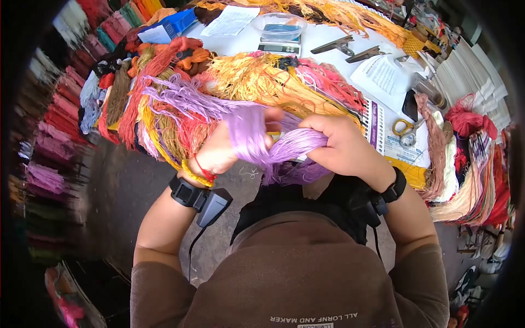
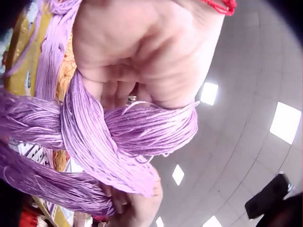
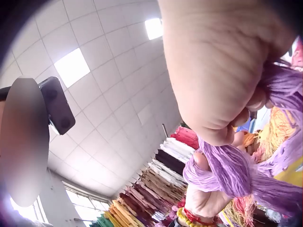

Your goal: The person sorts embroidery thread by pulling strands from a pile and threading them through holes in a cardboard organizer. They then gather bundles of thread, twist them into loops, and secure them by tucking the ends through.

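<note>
At center frame, a right hand (image 1: 344, 143) pinched lilac thread (image 1: 301, 144) looped around the left hand (image 1: 217, 146), its grip unclear, where uneven tugging risked tangles.

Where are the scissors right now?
Head view, right side: the scissors lie between the purple-and-white card and the dusty-pink thread, to the right of the right grip.

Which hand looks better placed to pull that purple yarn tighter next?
Probably the right hand: it grips a bundle of the purple yarn, while the left hand has yarn looped around it.
</note>
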The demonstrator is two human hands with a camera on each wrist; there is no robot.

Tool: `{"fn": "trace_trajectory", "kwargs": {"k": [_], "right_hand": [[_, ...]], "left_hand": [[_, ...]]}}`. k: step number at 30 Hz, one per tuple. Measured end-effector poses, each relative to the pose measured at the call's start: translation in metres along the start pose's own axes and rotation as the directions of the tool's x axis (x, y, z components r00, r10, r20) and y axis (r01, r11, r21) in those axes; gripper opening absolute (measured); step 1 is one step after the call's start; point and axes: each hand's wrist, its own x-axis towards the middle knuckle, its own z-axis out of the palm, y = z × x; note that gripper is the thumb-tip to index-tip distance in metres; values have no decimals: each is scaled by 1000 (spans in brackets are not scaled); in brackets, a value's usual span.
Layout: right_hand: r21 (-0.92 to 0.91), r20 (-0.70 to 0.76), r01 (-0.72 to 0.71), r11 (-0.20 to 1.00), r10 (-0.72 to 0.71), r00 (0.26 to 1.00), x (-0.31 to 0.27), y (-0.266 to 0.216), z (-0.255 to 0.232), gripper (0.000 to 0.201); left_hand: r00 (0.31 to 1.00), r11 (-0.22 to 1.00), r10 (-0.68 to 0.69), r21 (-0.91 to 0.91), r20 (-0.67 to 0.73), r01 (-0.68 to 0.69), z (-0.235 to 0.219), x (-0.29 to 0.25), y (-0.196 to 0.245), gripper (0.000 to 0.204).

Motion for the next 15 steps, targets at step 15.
{"fn": "trace_trajectory", "kwargs": {"k": [15], "right_hand": [[-176,198,382,907,-347,917,-4,-10,22,64]], "left_hand": [[769,772,-253,602,587,-205,9,2,14,34]]}}
